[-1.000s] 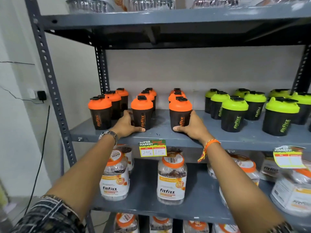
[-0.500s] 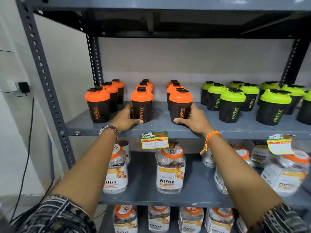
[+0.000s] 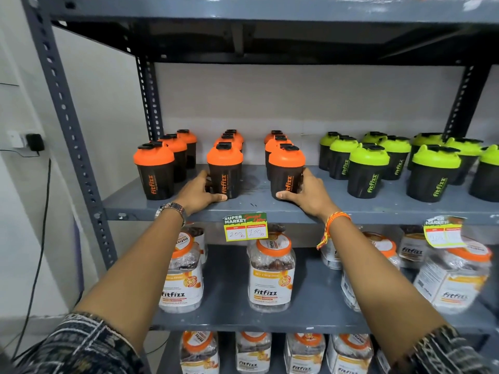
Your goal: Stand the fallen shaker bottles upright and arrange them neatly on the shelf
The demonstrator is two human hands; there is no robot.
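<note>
Grey shelf (image 3: 172, 209), upright shakers (image 3: 155, 171), hands (image 3: 198, 194) gripping two.

Grey metal shelf (image 3: 251, 206), upright orange-lidded shakers (image 3: 225, 171), green-lidded shakers (image 3: 368, 171)

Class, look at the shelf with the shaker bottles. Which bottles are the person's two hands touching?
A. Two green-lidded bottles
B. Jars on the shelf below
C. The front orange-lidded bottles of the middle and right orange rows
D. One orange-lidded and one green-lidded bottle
C: the left hand grips the middle front bottle, the right hand the right front bottle.
</note>
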